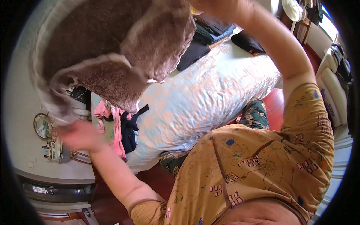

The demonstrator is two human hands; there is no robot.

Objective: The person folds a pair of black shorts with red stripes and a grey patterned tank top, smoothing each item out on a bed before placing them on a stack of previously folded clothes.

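Note:
A large brown fleecy cloth [157, 45] with a pale edge is spread in the air above the bed's far left side, blurred by motion. My left hand [80, 135], also smeared, is closed on its lower left end. Raised high at the top of the view, my right hand [221, 9] grips the upper right edge, its fingers partly cut off by the frame. Whether the cloth is a garment or a blanket cannot be told from its shape.
A bed with a pale blue floral cover [195, 101] lies before me. Pink clothing [117, 131] and dark clothing [129, 135] are heaped at its left. Folded dark clothes [193, 54] are stacked at the far side. A round mirror [42, 125] stands left, a white sofa [332, 86] right.

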